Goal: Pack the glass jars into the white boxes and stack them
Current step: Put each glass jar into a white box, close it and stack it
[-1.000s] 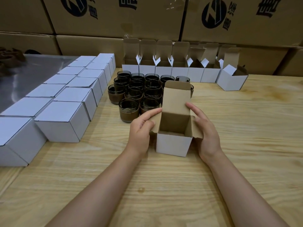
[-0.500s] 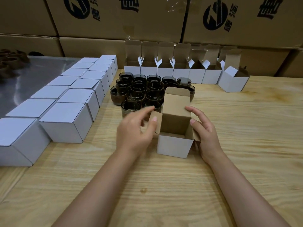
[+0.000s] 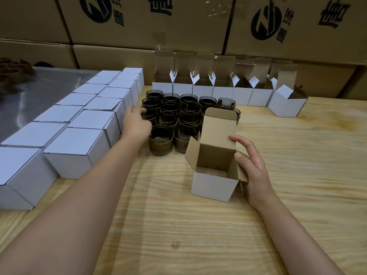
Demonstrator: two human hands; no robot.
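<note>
Glass jars [image 3: 178,118] stand in a tight group on the wooden surface [image 3: 218,225], a little behind the middle, and each one is dark with a brown band around the lower part. At the far left, closed white boxes [image 3: 79,143] lie in two rows that run away from the camera, along the edge of a grey metal sheet [image 3: 39,92]. The left hand [image 3: 137,124] reaches to the left side of the jar group. Its fingers [image 3: 142,111] touch the jar at the left edge of the second row, and the grip is partly curled around it, but I cannot tell if it is closed on the glass. To the right of the jars stands one open box [image 3: 213,185], nearer to the camera, with its lid flap upright and no jar inside. The right hand [image 3: 252,171] rests against the right side of this box; the grip is open, the thumb on the side flap and the fingertips at the lid. Behind the jars, a row of open empty boxes [image 3: 222,92] stands before large brown cartons [image 3: 151,22].
</note>
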